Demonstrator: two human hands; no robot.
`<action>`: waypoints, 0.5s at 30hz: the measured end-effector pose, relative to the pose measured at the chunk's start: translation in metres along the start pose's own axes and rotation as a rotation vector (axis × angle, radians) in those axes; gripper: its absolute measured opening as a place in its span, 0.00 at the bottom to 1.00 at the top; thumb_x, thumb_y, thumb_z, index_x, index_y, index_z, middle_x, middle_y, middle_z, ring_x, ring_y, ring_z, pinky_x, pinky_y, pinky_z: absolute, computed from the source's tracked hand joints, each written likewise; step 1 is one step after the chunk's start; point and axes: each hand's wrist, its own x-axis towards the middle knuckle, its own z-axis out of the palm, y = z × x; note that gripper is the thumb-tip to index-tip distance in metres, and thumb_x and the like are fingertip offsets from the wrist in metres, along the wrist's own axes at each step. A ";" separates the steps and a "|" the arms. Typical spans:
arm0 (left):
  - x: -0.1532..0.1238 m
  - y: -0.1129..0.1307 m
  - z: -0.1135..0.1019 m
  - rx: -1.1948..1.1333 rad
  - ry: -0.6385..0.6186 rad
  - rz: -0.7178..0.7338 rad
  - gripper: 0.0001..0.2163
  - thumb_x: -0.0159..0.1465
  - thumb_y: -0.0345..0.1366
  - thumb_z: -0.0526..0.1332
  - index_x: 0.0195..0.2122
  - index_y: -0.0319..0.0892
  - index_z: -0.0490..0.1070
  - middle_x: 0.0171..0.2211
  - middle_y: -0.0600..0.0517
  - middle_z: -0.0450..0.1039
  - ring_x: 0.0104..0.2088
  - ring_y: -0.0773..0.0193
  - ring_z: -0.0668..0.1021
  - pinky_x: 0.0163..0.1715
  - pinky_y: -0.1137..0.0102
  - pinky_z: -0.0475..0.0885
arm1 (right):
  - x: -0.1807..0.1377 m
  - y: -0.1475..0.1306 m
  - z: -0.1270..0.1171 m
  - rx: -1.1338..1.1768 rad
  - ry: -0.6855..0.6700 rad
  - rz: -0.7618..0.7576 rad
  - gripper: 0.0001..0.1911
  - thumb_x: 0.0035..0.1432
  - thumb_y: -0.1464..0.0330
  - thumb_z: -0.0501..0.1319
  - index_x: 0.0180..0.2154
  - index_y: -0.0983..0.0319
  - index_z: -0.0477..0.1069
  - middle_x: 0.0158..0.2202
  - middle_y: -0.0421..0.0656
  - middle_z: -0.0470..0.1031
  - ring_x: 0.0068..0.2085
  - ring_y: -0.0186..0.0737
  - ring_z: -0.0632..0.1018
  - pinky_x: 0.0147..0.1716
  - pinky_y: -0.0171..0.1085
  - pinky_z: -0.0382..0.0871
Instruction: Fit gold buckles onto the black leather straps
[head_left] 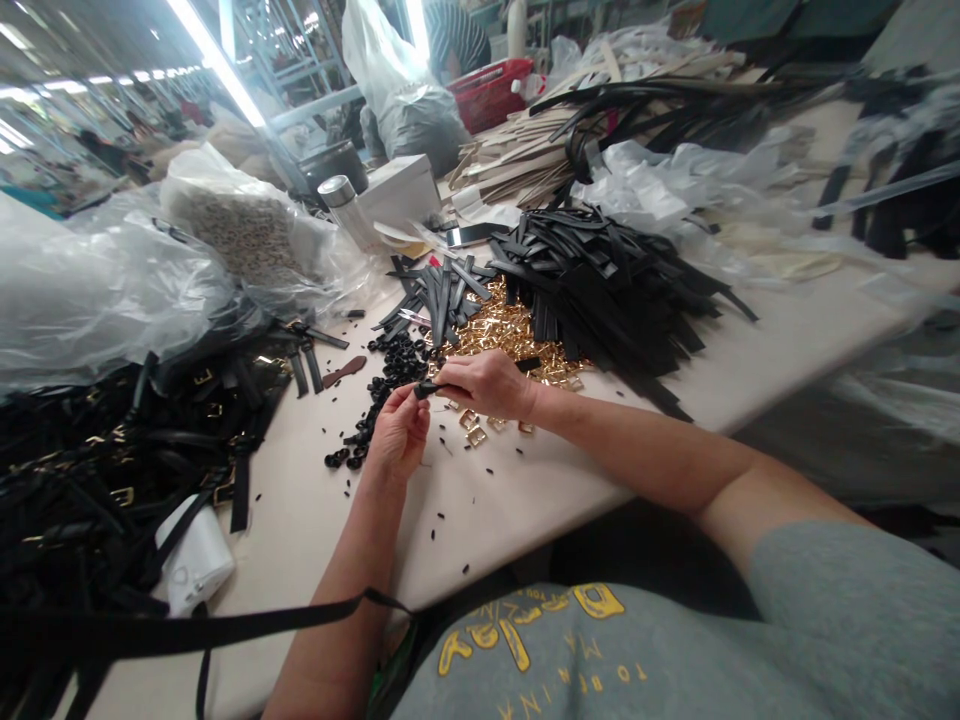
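My right hand (487, 385) is closed in a pinch on a short black strap piece (429, 388) above the white table (495, 490). My left hand (397, 435) is just below it, fingers curled, fingertips touching the same strap end. A heap of gold buckles (517, 335) lies right behind my hands. A pile of small black loops (390, 375) sits to the left of them. Cut black straps (600, 280) are heaped behind the buckles.
Finished black straps with gold buckles (112, 470) cover the left of the table. Clear plastic bags (112, 280) stand at the back left, a steel flask (345, 205) and white box (397, 190) behind. A white tape roll (196, 560) lies near the front edge. A person in a striped top (457, 35) works far back.
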 end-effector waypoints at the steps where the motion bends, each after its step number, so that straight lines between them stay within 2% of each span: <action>1: 0.000 0.000 0.000 -0.003 0.004 0.000 0.09 0.48 0.26 0.73 0.28 0.38 0.75 0.25 0.55 0.72 0.22 0.77 0.72 0.21 0.86 0.69 | 0.000 0.000 0.000 -0.002 -0.005 -0.009 0.16 0.67 0.61 0.51 0.33 0.63 0.71 0.30 0.41 0.72 0.30 0.32 0.70 0.27 0.33 0.53; 8: 0.003 -0.002 -0.004 0.035 0.017 0.008 0.10 0.48 0.27 0.74 0.31 0.38 0.76 0.25 0.54 0.73 0.23 0.76 0.74 0.23 0.86 0.71 | 0.001 0.003 -0.002 -0.091 -0.074 -0.032 0.17 0.67 0.61 0.50 0.32 0.63 0.70 0.29 0.40 0.70 0.27 0.30 0.67 0.25 0.34 0.49; 15: 0.005 0.001 -0.012 0.124 -0.062 -0.012 0.16 0.40 0.29 0.77 0.29 0.35 0.77 0.23 0.53 0.72 0.22 0.75 0.73 0.22 0.85 0.71 | 0.003 0.001 -0.006 -0.197 -0.142 -0.127 0.19 0.69 0.62 0.47 0.30 0.63 0.68 0.28 0.39 0.67 0.25 0.29 0.64 0.24 0.35 0.45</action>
